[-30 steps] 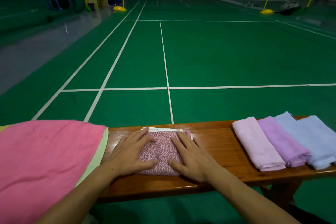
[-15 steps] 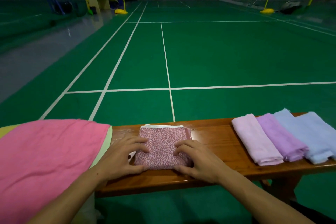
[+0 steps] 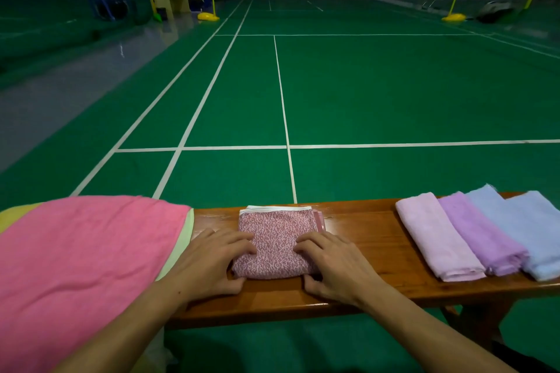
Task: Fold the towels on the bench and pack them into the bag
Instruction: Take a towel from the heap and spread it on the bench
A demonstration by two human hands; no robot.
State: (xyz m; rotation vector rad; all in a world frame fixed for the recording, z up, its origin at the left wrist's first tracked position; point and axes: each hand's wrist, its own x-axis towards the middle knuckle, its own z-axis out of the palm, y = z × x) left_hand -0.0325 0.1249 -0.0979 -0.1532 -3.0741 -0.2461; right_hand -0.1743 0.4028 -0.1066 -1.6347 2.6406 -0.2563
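On the middle of the wooden bench (image 3: 363, 254) lies a folded patterned towel (image 3: 277, 239), a compact, roughly square packet in dusty pink with a fine white speckle. A white layer shows along its far edge, and a narrow pink strip shows at its far right corner. Its near edge is a rounded fold, sitting close to the bench's front edge.

Both hands flank the packet. The left hand (image 3: 212, 263) rests at its left side, fingers curled with the tips lying on the cloth and the thumb at the near left corner. The right hand (image 3: 333, 266) mirrors it on the right side, fingers bent onto the cloth and the thumb at the near right corner. Whether either hand actually grips the fabric or merely presses on it cannot be determined; the undersides of the fingers are hidden.

At the right end of the bench, four folded towels lie side by side, overlapping: a pale pink towel (image 3: 436, 239), a purple towel (image 3: 478, 236), and two light blue towels (image 3: 521, 227), the outermost cut off by the frame edge. At the left, a large pink towel (image 3: 81, 266) is spread over a pale yellow-green towel (image 3: 181, 239), of which only a margin shows; both run out of frame, and what supports them is concealed.

No bag can be identified. Beyond the bench lies a green court floor (image 3: 394, 94) with white lines; objects at the far wall are too dim to make out.
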